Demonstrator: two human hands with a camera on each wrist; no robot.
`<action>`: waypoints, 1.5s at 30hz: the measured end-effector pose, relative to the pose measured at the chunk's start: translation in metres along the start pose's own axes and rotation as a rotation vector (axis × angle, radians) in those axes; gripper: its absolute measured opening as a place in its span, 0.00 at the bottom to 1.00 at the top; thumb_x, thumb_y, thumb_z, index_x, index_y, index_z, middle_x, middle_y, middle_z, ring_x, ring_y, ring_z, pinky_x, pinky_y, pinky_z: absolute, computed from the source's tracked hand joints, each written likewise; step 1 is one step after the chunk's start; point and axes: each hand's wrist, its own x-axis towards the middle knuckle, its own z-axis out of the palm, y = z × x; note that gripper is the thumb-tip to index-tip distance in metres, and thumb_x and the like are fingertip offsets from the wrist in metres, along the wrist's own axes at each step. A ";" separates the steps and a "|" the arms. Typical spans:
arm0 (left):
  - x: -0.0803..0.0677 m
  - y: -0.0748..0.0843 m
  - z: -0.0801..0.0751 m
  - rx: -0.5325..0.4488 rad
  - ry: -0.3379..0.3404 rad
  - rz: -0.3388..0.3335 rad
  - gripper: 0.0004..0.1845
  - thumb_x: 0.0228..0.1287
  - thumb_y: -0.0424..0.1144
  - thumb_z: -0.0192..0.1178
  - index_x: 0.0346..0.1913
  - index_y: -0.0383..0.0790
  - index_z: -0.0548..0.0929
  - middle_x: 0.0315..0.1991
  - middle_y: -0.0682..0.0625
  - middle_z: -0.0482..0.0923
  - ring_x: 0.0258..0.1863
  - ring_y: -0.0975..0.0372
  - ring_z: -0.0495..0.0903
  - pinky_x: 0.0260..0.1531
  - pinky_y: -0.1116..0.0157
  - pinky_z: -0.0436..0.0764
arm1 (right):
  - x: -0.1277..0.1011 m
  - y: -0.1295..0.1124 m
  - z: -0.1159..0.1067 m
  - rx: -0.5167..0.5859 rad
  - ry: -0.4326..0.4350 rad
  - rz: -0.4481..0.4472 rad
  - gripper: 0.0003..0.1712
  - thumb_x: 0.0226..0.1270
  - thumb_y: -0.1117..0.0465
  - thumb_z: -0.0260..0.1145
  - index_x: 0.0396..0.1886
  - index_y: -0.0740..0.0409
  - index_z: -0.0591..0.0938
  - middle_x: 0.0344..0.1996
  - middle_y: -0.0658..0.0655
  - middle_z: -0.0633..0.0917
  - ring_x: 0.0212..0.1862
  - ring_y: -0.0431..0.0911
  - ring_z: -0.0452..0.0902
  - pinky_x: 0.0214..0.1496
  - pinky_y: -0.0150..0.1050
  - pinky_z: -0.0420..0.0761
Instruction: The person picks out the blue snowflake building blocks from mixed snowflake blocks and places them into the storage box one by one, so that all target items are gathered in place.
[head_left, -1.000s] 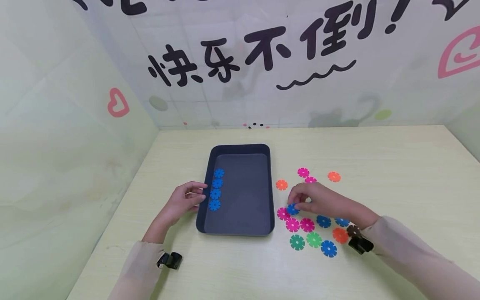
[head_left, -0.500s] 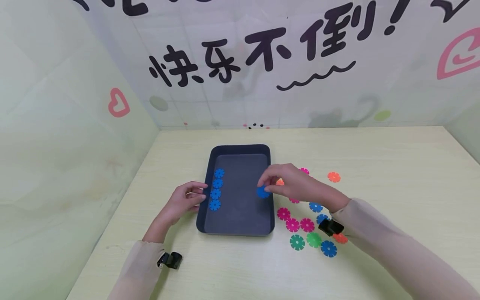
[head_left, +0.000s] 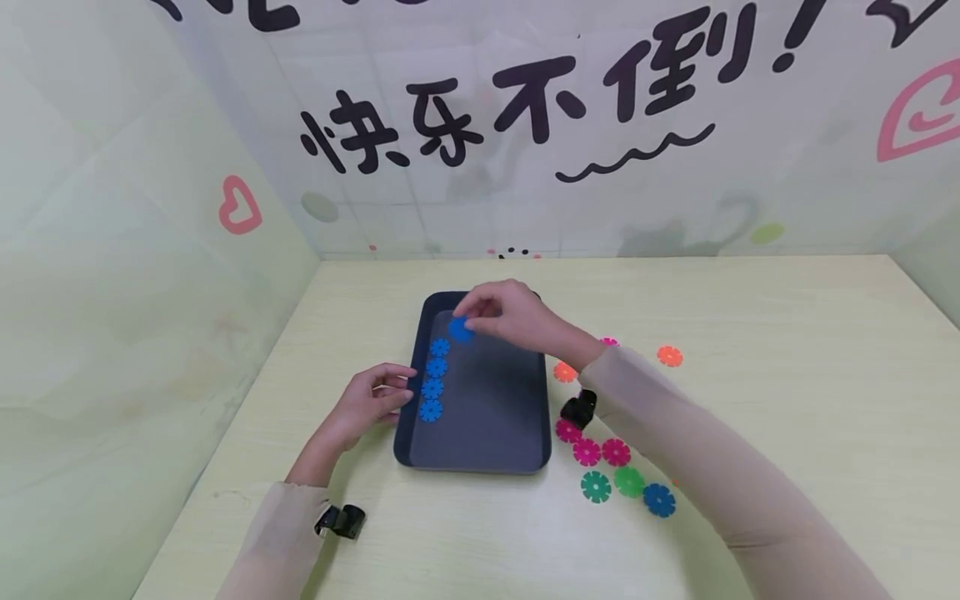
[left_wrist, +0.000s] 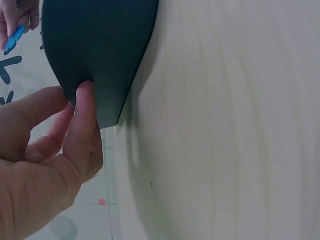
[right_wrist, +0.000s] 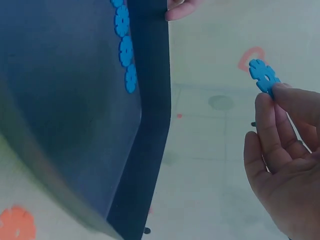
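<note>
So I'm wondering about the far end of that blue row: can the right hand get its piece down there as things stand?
Probably yes. The right hand holds the blue piece just above the row of blue pieces in the tray, and nothing lies in that spot.

I see a pale desk [head_left: 750,317] with a faint wood grain and a smooth, matt finish. The dark tray [head_left: 480,462] looks like matt plastic. The blue disc [head_left: 461,330] and the loose discs [head_left: 617,452] look like bright, smooth plastic. The sleeves [head_left: 675,433] are thin, soft cloth.
</note>
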 end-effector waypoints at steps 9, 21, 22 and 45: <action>0.001 -0.002 0.000 -0.001 -0.009 -0.005 0.19 0.64 0.31 0.56 0.57 0.32 0.72 0.43 0.41 0.68 0.38 0.55 0.76 0.33 0.61 0.80 | 0.041 0.011 0.016 0.073 0.104 0.055 0.10 0.61 0.67 0.63 0.42 0.62 0.83 0.32 0.55 0.81 0.34 0.45 0.75 0.38 0.36 0.77; 0.001 -0.002 -0.001 -0.011 -0.012 0.008 0.19 0.63 0.30 0.56 0.57 0.32 0.72 0.42 0.41 0.68 0.38 0.55 0.76 0.32 0.62 0.80 | 0.064 0.046 0.040 0.164 0.225 0.272 0.11 0.62 0.67 0.62 0.44 0.63 0.83 0.33 0.59 0.83 0.37 0.53 0.80 0.40 0.39 0.78; 0.001 -0.002 -0.001 -0.014 -0.011 0.008 0.19 0.63 0.30 0.56 0.56 0.31 0.72 0.42 0.41 0.68 0.38 0.55 0.77 0.32 0.62 0.80 | 0.064 0.047 0.042 0.165 0.228 0.283 0.11 0.62 0.67 0.62 0.44 0.63 0.83 0.33 0.59 0.83 0.37 0.52 0.80 0.39 0.38 0.78; 0.004 -0.004 -0.002 -0.029 -0.017 -0.001 0.19 0.63 0.31 0.57 0.56 0.31 0.72 0.42 0.41 0.69 0.38 0.54 0.76 0.32 0.61 0.80 | 0.067 0.078 0.073 0.144 0.308 0.435 0.11 0.61 0.67 0.64 0.43 0.63 0.84 0.34 0.59 0.85 0.34 0.47 0.81 0.38 0.37 0.78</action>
